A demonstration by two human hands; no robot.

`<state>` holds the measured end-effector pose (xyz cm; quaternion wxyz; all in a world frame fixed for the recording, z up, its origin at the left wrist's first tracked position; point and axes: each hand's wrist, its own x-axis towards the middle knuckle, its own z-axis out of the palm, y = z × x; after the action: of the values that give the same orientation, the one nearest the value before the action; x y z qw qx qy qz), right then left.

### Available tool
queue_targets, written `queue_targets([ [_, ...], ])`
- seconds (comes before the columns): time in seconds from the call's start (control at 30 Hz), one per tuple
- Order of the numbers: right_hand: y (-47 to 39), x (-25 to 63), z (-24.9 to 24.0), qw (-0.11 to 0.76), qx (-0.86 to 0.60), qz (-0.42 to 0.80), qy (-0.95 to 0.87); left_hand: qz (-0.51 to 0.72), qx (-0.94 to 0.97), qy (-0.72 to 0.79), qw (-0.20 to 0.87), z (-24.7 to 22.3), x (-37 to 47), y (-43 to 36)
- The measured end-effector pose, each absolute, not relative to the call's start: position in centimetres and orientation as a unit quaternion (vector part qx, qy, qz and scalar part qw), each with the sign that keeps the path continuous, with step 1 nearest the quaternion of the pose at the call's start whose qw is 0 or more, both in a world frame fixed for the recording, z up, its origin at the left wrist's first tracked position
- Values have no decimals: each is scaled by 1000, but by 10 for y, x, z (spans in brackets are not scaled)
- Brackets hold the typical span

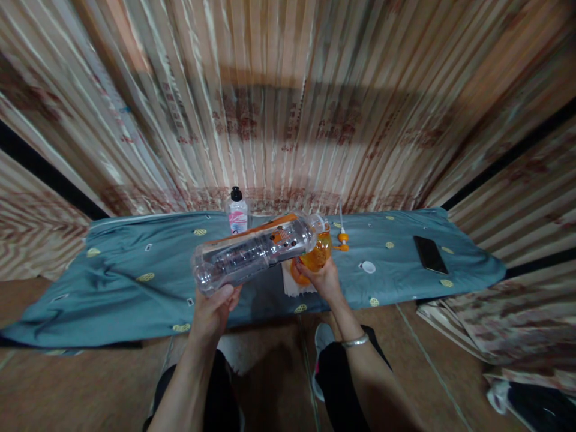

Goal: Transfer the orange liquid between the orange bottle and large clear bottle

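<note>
My left hand is closed around the lower end of a large clear plastic bottle with an orange label. The bottle lies nearly level in the air, its mouth pointing right. That mouth is at the top of a see-through amber bottle, which my right hand grips from the near side. Whether the two rims touch, I cannot tell. Beneath the amber bottle, a white paper towel lies on the cloth. Just beyond it is an orange pump top with a pale tube. A white round cap lies to the right.
A blue-green patterned cloth covers the low bench. At its back stands a clear bottle with a black cap. A black phone lies on the right. Patterned curtains hang behind, and dark bars run along both sides.
</note>
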<state>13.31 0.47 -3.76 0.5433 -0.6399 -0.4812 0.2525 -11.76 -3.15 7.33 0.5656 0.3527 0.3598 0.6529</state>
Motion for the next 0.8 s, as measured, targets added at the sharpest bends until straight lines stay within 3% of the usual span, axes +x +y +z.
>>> queue_targets([
  [0.8, 2, 131, -29, 550, -627, 275, -478, 655, 365, 341, 567, 72, -119, -32],
])
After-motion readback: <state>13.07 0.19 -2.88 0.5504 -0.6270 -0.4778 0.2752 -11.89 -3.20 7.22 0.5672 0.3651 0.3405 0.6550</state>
